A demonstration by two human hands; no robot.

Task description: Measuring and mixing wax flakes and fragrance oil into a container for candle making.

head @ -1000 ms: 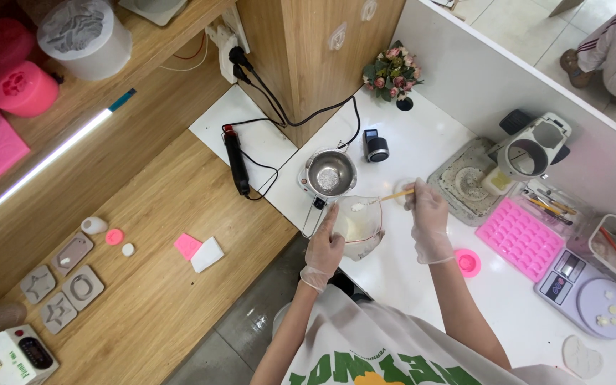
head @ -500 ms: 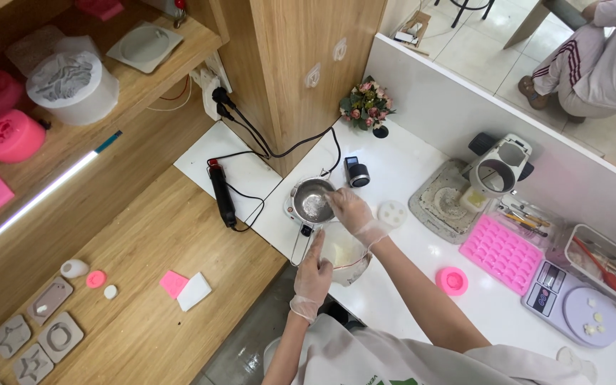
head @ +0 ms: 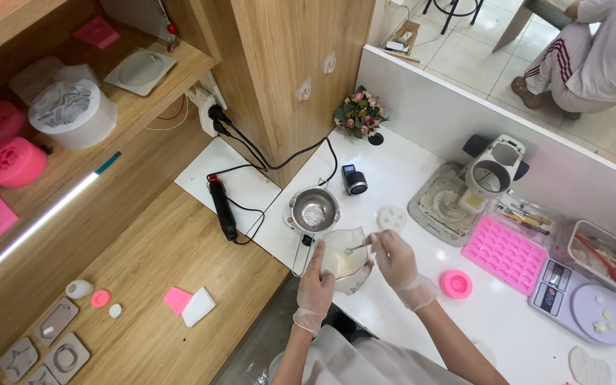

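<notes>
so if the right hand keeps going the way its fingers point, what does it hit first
Probably the clear cup: the right hand points left, holding a small stirrer over it. Beyond that comes the left hand steadying the cup, though depth is hard to judge.

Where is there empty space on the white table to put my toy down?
Bare white table lies between the flowers, the small black device and the grey mat. More lies beside the pink round mould. It is crowded around the pink tray and the scale.

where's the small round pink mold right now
In the head view, the small round pink mold sits on the white counter, right of the right hand, below the pink grid tray.
</notes>
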